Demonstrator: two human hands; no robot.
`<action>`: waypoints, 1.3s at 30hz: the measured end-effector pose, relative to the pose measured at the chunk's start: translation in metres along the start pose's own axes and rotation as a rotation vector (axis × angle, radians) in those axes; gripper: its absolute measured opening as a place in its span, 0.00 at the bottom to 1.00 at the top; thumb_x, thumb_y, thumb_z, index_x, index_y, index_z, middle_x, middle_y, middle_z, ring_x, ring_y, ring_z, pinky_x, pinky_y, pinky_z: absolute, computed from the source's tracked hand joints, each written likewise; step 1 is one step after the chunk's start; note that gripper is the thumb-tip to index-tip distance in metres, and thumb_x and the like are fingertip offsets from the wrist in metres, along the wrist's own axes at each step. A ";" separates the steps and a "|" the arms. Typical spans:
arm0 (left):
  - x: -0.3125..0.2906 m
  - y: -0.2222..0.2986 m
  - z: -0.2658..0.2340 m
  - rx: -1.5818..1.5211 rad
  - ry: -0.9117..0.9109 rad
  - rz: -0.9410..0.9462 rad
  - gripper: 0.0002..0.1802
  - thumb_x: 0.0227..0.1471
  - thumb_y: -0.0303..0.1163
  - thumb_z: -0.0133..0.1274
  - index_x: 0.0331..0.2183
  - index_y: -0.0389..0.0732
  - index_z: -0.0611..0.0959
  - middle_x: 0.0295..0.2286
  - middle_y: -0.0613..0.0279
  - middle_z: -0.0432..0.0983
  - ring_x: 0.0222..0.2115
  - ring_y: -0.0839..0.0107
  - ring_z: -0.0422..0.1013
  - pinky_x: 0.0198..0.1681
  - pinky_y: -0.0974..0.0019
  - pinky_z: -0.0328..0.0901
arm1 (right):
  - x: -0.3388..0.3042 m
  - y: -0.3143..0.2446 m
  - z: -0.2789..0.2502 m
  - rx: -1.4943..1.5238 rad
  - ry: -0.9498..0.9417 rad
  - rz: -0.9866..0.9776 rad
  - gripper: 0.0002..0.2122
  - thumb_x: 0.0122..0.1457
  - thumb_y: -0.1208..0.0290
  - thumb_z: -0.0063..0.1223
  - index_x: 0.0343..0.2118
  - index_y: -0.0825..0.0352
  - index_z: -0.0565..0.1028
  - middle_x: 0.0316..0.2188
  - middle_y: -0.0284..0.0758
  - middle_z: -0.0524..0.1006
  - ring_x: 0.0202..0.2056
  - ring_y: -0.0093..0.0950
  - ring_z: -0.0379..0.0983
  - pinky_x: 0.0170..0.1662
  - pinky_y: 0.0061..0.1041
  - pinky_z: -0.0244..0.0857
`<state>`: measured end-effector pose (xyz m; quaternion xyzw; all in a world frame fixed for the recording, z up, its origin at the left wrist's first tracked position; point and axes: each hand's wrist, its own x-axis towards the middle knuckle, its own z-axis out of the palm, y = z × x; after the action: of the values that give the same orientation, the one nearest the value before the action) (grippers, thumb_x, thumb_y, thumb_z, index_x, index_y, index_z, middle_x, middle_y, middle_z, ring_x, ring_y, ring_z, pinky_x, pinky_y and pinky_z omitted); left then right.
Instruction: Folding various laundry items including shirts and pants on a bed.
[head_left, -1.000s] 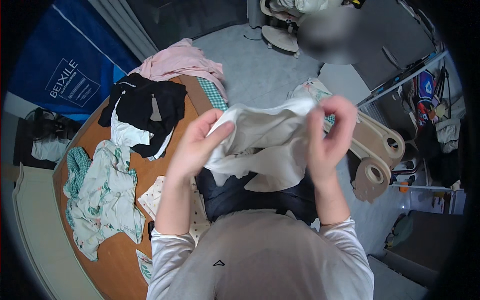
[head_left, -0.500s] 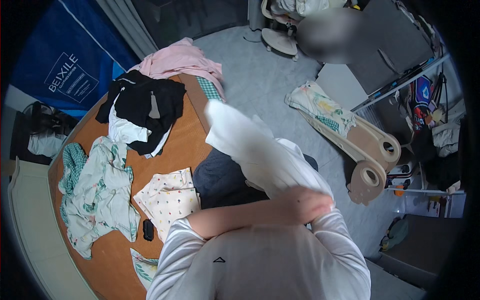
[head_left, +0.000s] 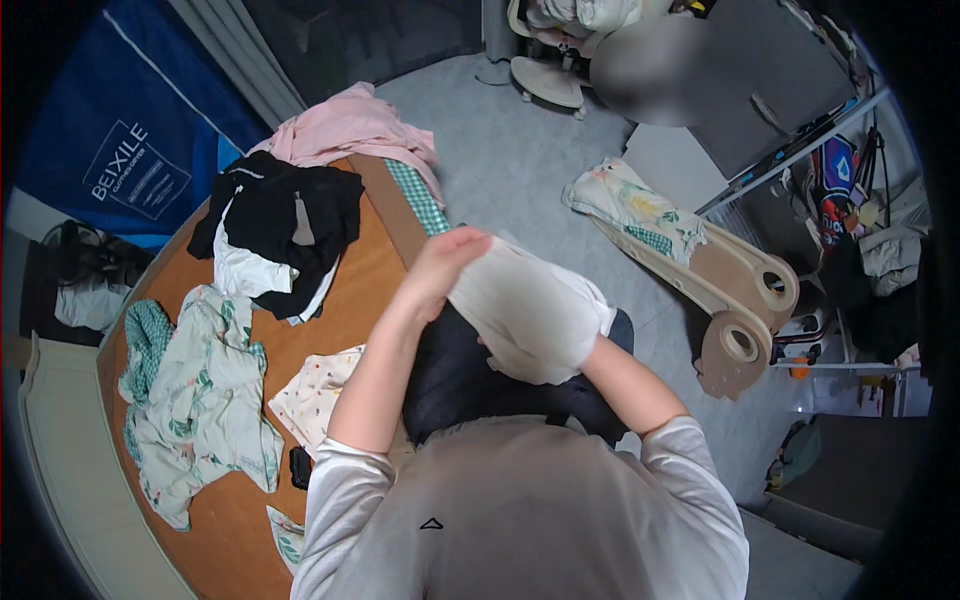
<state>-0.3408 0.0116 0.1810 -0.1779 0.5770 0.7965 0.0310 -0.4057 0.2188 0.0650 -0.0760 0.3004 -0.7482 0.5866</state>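
A white garment, bunched and softly blurred, hangs over my lap in front of my chest. Its upper left edge is pinched in my left hand, thumb and fingers closed on the cloth. From the right, my right forearm runs into the garment, and fabric covers nearly all of that hand, so its fingers cannot be made out. Below the cloth are my dark trousers. To the left of my lap lies a cream garment with small coloured prints, partly behind my left arm.
On the brown bed mat lie a black and white clothes pile, floral green-trimmed fabric, a pink cloth and a small black case. A beige wheeled child's piece stands right, with floral cloth on it.
The white garment has dropped from its outstretched, swinging position to a bunch nearer my lap. My left hand has moved from my right side to the garment's left edge; my right forearm now enters the cloth.
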 end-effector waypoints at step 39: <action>-0.049 0.008 -0.104 -0.982 -0.353 0.300 0.29 0.55 0.34 0.40 0.56 0.29 0.65 0.55 0.43 0.64 0.56 0.49 0.61 0.62 0.47 0.52 | -0.138 -0.125 0.075 0.169 0.214 -0.622 0.20 0.67 0.62 0.33 0.53 0.73 0.67 0.50 0.42 0.73 0.51 0.37 0.71 0.57 0.37 0.63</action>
<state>-0.2716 -0.0800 0.1752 0.0492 0.1422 0.9859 -0.0732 -0.4333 0.3357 0.2263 -0.0359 0.2596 -0.9174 0.2994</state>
